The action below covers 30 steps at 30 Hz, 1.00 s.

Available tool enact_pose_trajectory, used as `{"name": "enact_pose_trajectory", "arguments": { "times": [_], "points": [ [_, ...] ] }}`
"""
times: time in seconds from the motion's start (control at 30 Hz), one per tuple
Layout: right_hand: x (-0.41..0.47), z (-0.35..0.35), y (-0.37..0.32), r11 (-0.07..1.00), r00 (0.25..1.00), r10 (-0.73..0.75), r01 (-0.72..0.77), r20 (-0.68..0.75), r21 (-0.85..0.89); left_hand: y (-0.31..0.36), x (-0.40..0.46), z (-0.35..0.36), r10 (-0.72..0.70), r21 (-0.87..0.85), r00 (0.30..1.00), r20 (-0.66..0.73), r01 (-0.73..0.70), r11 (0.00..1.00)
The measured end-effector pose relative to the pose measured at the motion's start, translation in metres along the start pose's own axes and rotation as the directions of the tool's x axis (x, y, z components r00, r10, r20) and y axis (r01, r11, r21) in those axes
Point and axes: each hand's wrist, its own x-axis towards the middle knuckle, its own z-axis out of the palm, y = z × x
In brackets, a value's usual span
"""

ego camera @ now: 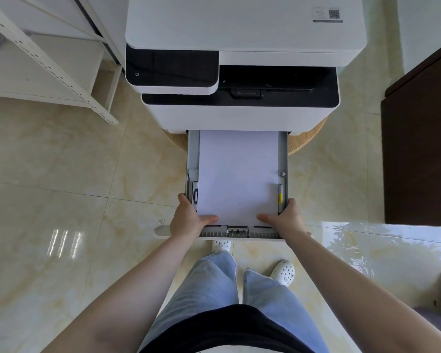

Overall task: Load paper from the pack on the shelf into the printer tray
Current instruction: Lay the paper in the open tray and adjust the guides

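A white printer (239,34) stands ahead with its grey paper tray (192,154) pulled out toward me. A stack of white paper (237,174) lies flat in the tray between the side guides. My left hand (189,220) grips the tray's near left corner, thumb resting on the paper's front edge. My right hand (285,220) holds the near right corner the same way, thumb on the paper. The pack on the shelf is not visible.
A white metal shelf (49,62) stands at the left. A dark brown cabinet (420,149) is at the right. The printer sits on a round wooden stand (306,141). My feet in white clogs (283,272) are on the glossy tiled floor below the tray.
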Motion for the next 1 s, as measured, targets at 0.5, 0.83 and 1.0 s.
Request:
{"name": "enact_pose_trajectory", "arguments": {
  "times": [0.5,0.83,1.0],
  "points": [
    [-0.002,0.000,0.004,0.999,0.999,-0.042,0.042,-0.007,-0.020,-0.004,0.001,0.003,0.025,0.000,1.000,-0.010,-0.025,1.000],
    [-0.037,-0.010,0.011,0.980,0.969,-0.137,0.163,-0.206,0.113,-0.007,-0.032,-0.001,0.102,-0.008,0.958,-0.268,-0.108,0.994],
    [-0.096,-0.010,0.038,0.854,0.983,-0.097,0.002,0.154,0.521,-0.022,-0.094,0.001,0.121,-0.471,0.993,0.009,-0.103,0.876]
  ]
}}
